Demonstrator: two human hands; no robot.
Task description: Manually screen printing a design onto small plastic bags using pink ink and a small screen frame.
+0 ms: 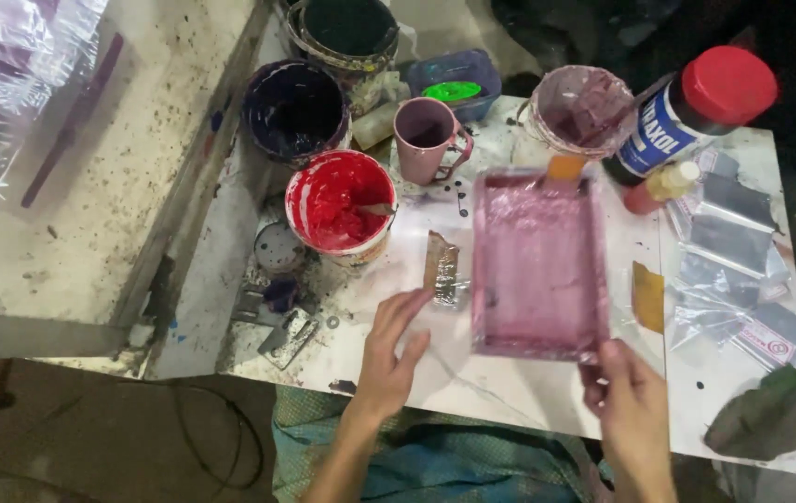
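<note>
- Right now the right hand (635, 410) grips the near edge of a pink-stained rectangular frame (539, 265), fingers closed on its rim; frame sits over the white table (472, 377), center-right, looks slightly blurred.
- Frame: flat mesh panel w/ raised border, all tinted magenta-pink, glossy streaks across it; orange tab (566, 168) at its far edge.
- Left hand (390, 359) is open, fingers spread loosely, holding nothing; fingertips near a small ink-smeared scraper (442, 268) lying just left of the frame. Can't tell if they touch it.
- Around, far side of table: red ink tub (334, 200) w/ a stick in it, dark purple tub (295, 110), mauve mug (428, 138), 1 murky pink-purple tub (579, 107), blue tray (458, 79) w/ a green lid.
- Right side: dark bottle w/ red cap (696, 107) lying tilted, small yellow-capped bottle (663, 184) beside it, pile of clear plastic bags (738, 265), a yellow-brown scrap (647, 296) just beside the frame.
- Near right corner: dark green rag (770, 414).
- Left of table: speckled board (90, 177), metal bits (288, 335) by the table edge.
</note>
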